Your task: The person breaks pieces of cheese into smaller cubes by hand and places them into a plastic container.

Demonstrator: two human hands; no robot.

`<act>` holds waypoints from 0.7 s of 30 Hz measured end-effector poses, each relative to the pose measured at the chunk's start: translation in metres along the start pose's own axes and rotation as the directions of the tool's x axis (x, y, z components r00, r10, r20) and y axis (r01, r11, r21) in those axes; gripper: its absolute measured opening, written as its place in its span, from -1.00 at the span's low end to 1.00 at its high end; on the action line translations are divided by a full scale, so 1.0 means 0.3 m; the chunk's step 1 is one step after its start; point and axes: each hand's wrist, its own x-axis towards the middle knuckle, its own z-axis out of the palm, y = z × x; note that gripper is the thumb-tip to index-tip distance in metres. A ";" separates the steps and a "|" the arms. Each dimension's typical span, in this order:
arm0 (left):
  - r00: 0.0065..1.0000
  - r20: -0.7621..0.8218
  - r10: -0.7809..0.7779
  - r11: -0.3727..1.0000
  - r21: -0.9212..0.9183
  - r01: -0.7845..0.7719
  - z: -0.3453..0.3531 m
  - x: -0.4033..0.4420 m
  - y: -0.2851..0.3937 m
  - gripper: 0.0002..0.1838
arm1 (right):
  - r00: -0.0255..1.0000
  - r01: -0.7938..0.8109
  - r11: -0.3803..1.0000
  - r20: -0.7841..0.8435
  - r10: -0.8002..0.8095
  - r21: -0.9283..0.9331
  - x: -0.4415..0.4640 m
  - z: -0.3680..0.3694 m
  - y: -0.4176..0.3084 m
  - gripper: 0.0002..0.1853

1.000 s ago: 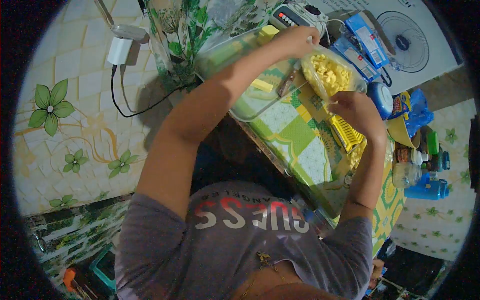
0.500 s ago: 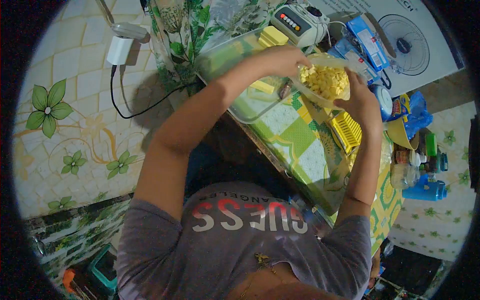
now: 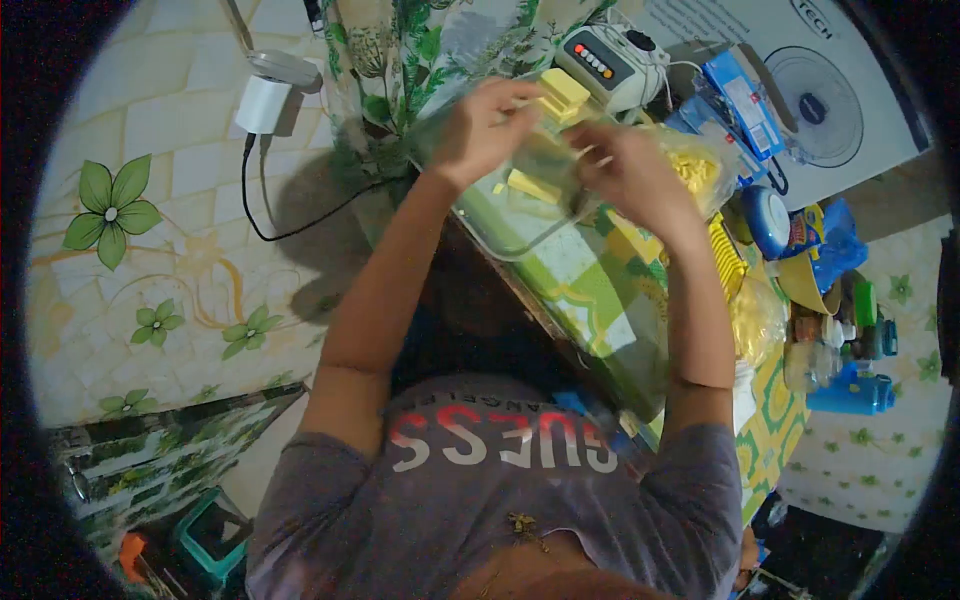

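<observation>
A black cable hangs — from a white adapter

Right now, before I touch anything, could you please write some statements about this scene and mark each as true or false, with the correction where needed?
1. A yellow block lies in the clear tray. True.
2. The right hand is holding the yellow slotted tool. False: the yellow slotted tool lies on the far side of the right forearm, away from the right hand.
3. The left hand is over the clear tray. True.
4. The cable from the white adapter is red. False: the cable is black.
5. The large white box has a fan printed on it. True.
</observation>
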 end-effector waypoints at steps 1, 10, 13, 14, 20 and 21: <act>0.994 -0.057 -0.090 0.996 0.000 0.090 -0.026 -0.037 -0.010 -0.73 | 0.997 0.067 0.995 0.041 -0.064 -0.081 0.024 0.061 0.018 -0.59; 0.898 -0.081 -0.432 0.889 -0.207 0.409 -0.132 -0.230 0.031 -0.77 | 0.995 -0.028 0.985 0.093 0.044 -0.169 0.105 0.250 0.100 -0.57; 0.895 -0.066 -0.441 0.861 -0.313 0.401 -0.112 -0.246 0.028 -0.74 | 0.998 -0.057 0.984 -0.010 0.060 0.171 0.088 0.231 0.097 -0.56; 0.898 -0.066 -0.436 0.850 -0.357 0.387 -0.097 -0.248 0.035 -0.73 | 0.996 -0.066 0.949 -0.043 0.083 0.307 0.081 0.223 0.088 -0.56; 0.867 0.121 -0.483 0.742 -0.469 0.479 -0.019 -0.233 0.122 -0.76 | 0.975 0.147 0.866 -0.219 -0.044 0.478 0.041 0.210 0.017 -0.53; 0.856 0.117 -0.504 0.723 -0.486 0.492 -0.018 -0.233 0.118 -0.76 | 0.976 0.152 0.877 -0.211 -0.059 0.456 0.033 0.202 0.002 -0.51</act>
